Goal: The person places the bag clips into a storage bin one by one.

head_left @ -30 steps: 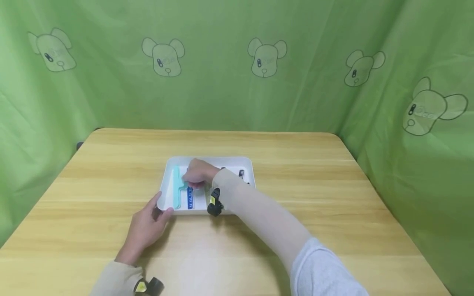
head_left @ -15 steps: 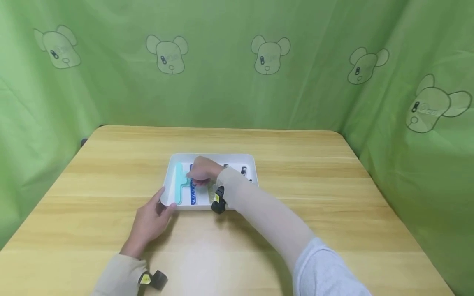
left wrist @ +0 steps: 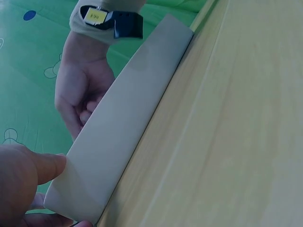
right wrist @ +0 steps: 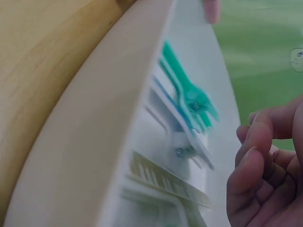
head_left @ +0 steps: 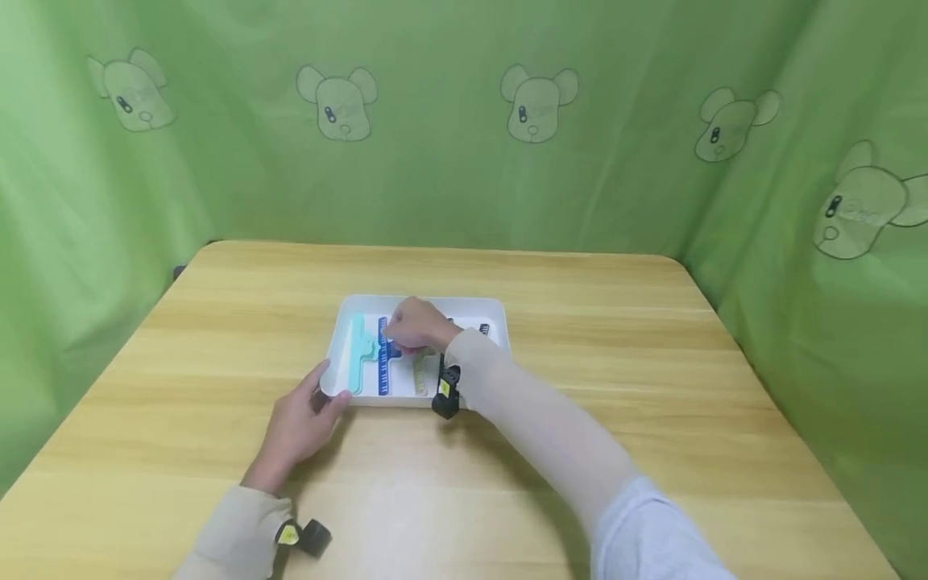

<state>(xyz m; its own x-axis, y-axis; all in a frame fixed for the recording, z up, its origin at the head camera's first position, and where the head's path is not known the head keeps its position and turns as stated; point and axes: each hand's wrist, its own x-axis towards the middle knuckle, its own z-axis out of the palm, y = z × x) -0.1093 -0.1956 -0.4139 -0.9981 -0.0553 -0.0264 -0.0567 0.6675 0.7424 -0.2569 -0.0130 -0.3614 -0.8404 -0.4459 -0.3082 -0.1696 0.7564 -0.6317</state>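
My left hand grips the near left corner of a white tray, thumb against its outer wall in the left wrist view. Over the tray reaches my right hand, fingers curled and nothing visible in them, beside a blue clip. A teal clip lies left of the blue one. Under and right of the right hand are a yellowish clip and a black clip, both partly covered by the hand or forearm. In the right wrist view the curled fingers are apart from the clips.
A wooden table carries the tray near its middle. Green curtains with printed bear heads hang behind and at both sides. My right forearm crosses over the tray's front right part.
My right hand has shifted right across the tray, from beside the teal clip to the blue one, uncovering more of both. The left hand stays on the corner. The head view has shifted slightly.
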